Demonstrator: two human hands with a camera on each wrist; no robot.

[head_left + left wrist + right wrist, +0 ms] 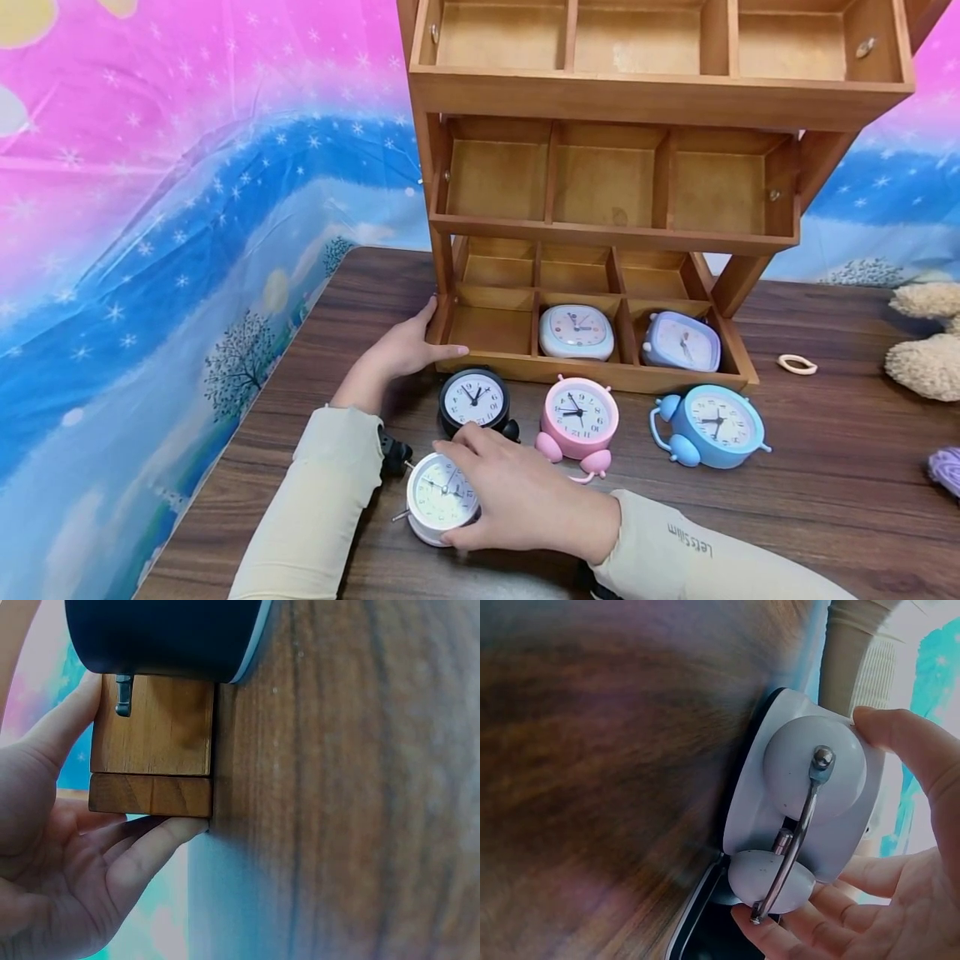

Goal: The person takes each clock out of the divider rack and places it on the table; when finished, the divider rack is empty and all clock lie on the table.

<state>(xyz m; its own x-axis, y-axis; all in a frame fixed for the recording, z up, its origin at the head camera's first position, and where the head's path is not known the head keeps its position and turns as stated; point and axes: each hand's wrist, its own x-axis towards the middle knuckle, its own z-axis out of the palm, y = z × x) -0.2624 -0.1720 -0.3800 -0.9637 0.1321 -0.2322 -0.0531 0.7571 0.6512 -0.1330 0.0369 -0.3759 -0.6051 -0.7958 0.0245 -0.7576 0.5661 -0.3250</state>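
Observation:
My right hand (525,492) grips a white twin-bell alarm clock (431,500) lying face up on the table. In the right wrist view its bells and metal handle (799,832) show, with the thumb and fingers of my right hand (907,900) on either side of its body. My left hand (401,346) holds the lower left corner of the wooden shelf (592,367). Seen from the left wrist, the thumb and fingers of my left hand (60,855) lie around that wooden corner (150,795). A black alarm clock (474,400) lies between the hands, close to the shelf's front.
A pink alarm clock (579,417) and a blue one (712,425) lie in front of the shelf. In its bottom tray sit a pale blue clock (576,331) and a lavender clock (682,342). A small wooden ring (797,364), purple yarn (947,468) and a fluffy beige thing (926,367) are at right.

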